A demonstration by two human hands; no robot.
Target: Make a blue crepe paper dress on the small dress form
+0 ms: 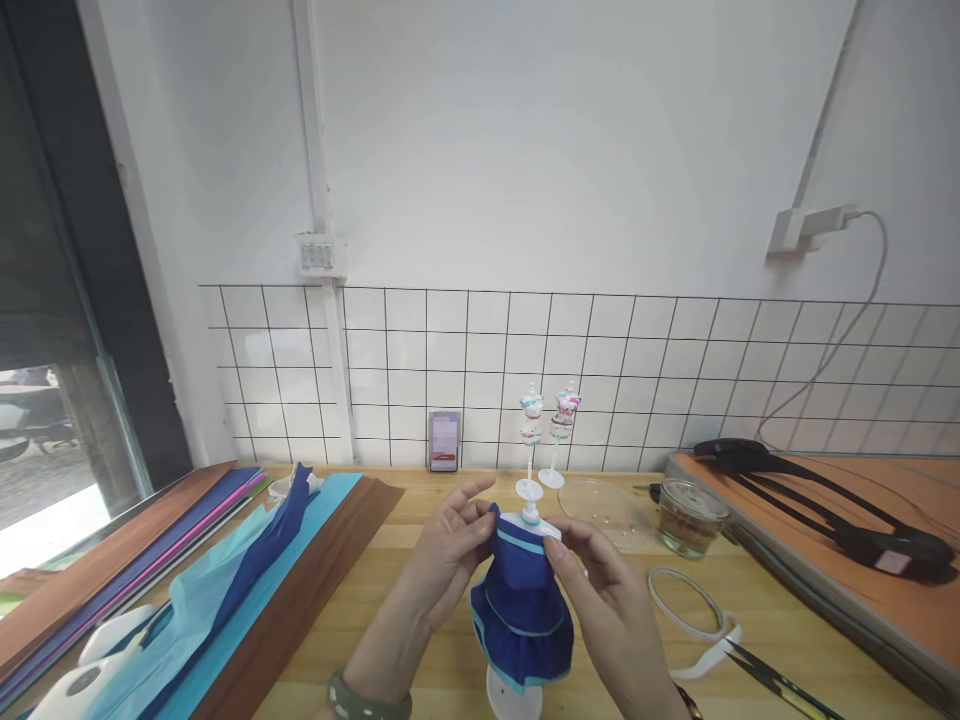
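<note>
Blue paper dress (521, 610) sat on a small white stand (514, 695) at the near edge of the wooden table (390, 600), right between two hands. It had light blue trim at the top and around the skirt. The left hand (450, 555) pinched the top left side of the dress with its fingertips, and the other fingers were spread. A green bangle (367, 698) was on that wrist. The right hand (600, 590) pinched the top right side of the dress.

To the left lay long sheets of colored paper (225, 590) in brown, blue, light blue and pink, with white tools on them. To the right lay a white ring (686, 600) and scissors (757, 670), just beside each other.

A little farther back stood a glass jar (690, 518) and a clear round plate (600, 500). An orange board (825, 530) with a black strap (825, 500) lay on the right.

At the back, two tiny doll forms (549, 420) stood on white stands near the tiled wall. A phone (444, 441) leaned on the wall. Its screen was too small to read. A white plug (814, 225) with a cord was high on the wall.
</note>
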